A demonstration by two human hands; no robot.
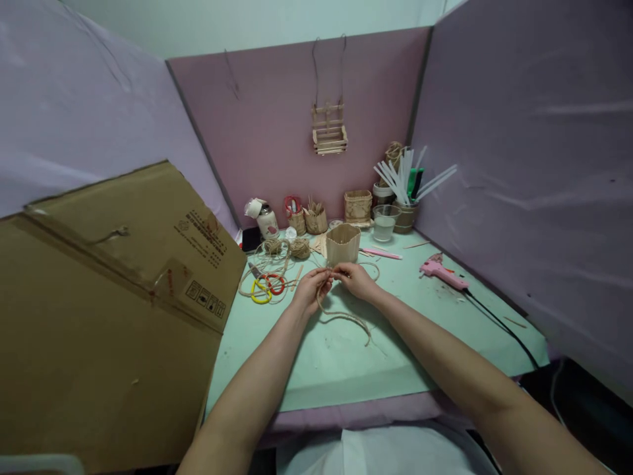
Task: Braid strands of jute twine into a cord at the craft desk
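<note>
My left hand (315,289) and my right hand (355,280) meet over the middle of the table, fingertips close together. Both are closed in a pinch on a length of brown twine (341,315). One end of it hangs down and trails over the cloth to the right, its tip frayed. Just beyond my fingers stands an open container made of wooden sticks (343,244). Left of my left hand lie scissors (268,286) with a yellow and a red handle, partly under loops of twine. Exactly how the fingers hold the strand is too small to tell.
Two twine balls (299,248) sit behind the scissors. A pink glue gun (444,270) with a black cord lies at right. Glue sticks (403,177) and a cup of liquid (384,223) stand at the back. A large cardboard sheet (123,316) walls the left side.
</note>
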